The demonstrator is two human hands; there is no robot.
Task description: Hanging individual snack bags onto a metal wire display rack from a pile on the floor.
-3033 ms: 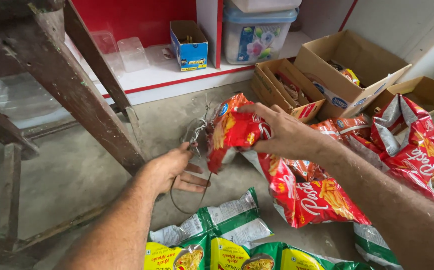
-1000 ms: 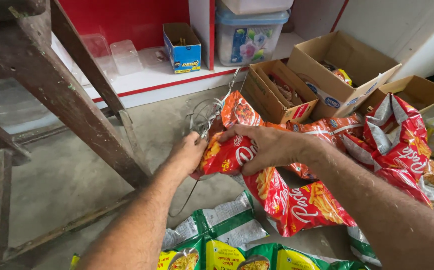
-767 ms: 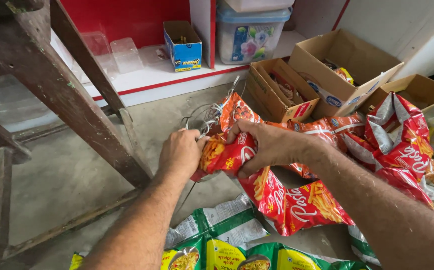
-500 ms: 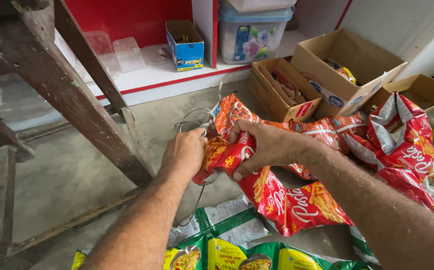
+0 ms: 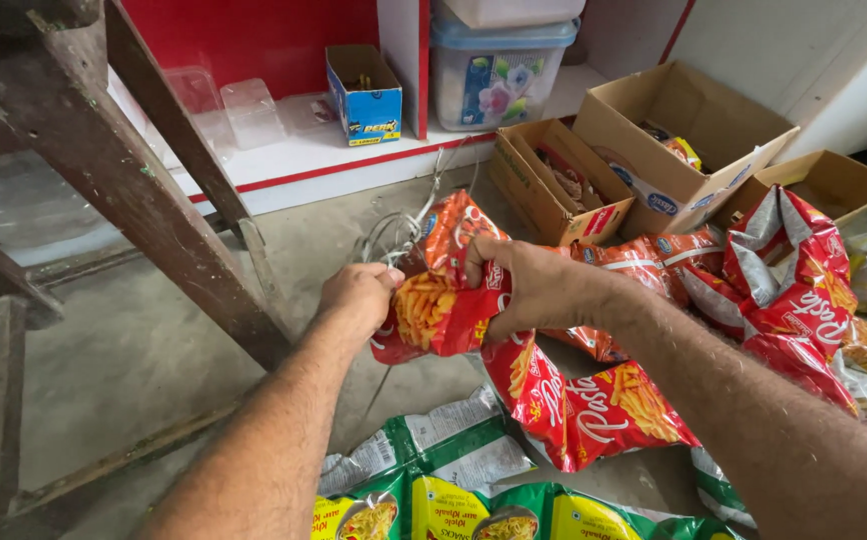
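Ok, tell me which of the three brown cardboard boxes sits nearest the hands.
The small brown box just beyond the right hand, holding brownish packets. The larger open box stands behind it, and the third box lies farther right.

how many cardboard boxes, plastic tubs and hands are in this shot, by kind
open brown cardboard boxes: 3, side by side on the floor at the right
small blue cardboard box: 1, on the white ledge
clear plastic tubs: 2, on the ledge
lidded storage tub: 1
hands: 2, left hand and right hand, both on a red snack packet
total: 9
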